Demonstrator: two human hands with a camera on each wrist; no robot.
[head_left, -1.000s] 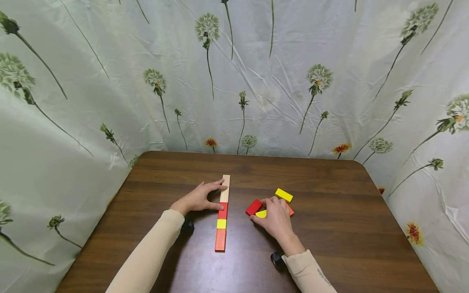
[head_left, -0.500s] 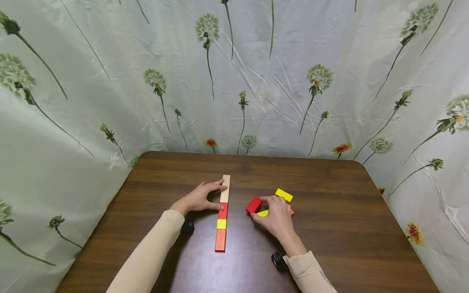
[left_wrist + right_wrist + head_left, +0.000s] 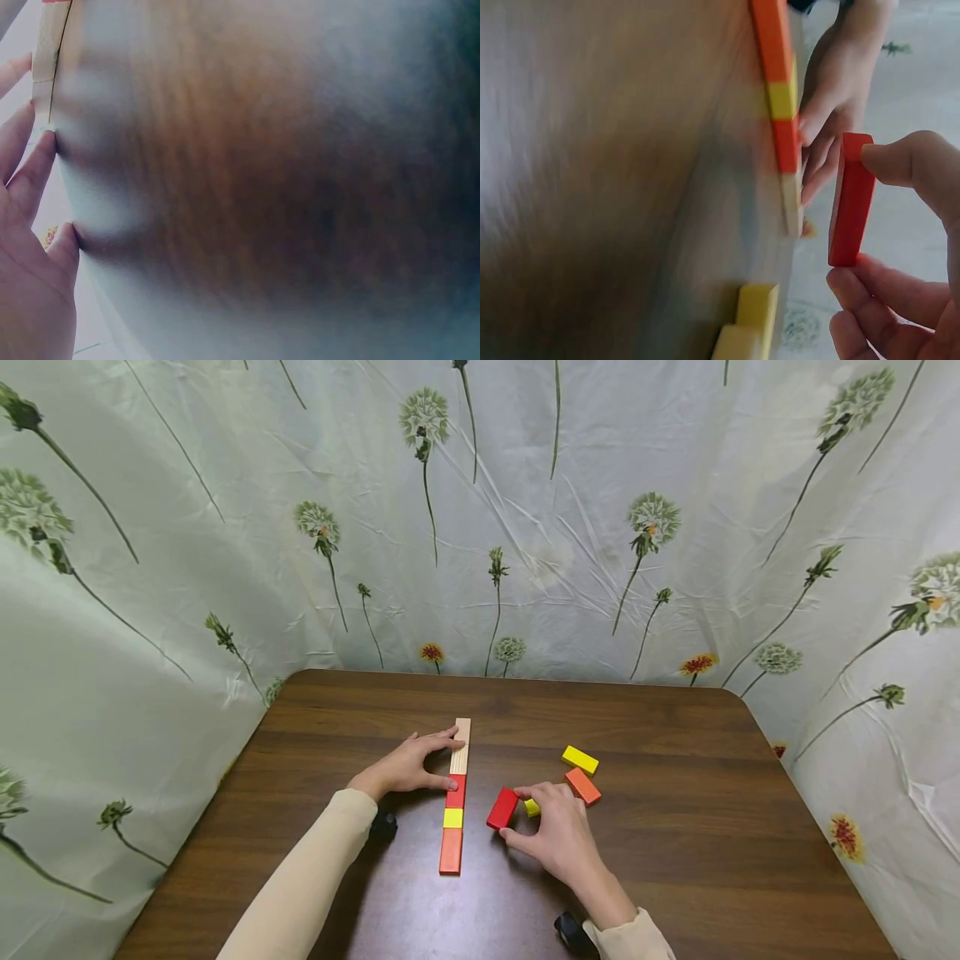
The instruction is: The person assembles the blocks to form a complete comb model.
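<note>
Clearly, the red block in the grip (image 3: 502,808) lies between the two hands: to the left of the right hand (image 3: 562,837) and to the right of the row of blocks (image 3: 453,818), with a strip of table (image 3: 480,902) between. The right hand pinches this block by its short ends, thumb on the near end and fingertips on the far end, so its long axis runs from thumb to fingers. This axis points mostly away from the person, but leans more to the right than the row, which is almost straight; a small turn would make them parallel, I judge.

The left hand (image 3: 405,764) comes from the row's other side, its fingers spread; the thumb touches the row's red block (image 3: 456,800) and the fingertips touch the pale wooden part (image 3: 460,760).

Nearer to the right hand are the partly hidden yellow block (image 3: 532,808) and the loose orange block (image 3: 582,786). Whether the pinched block touches the table, I cannot tell surely.
</note>
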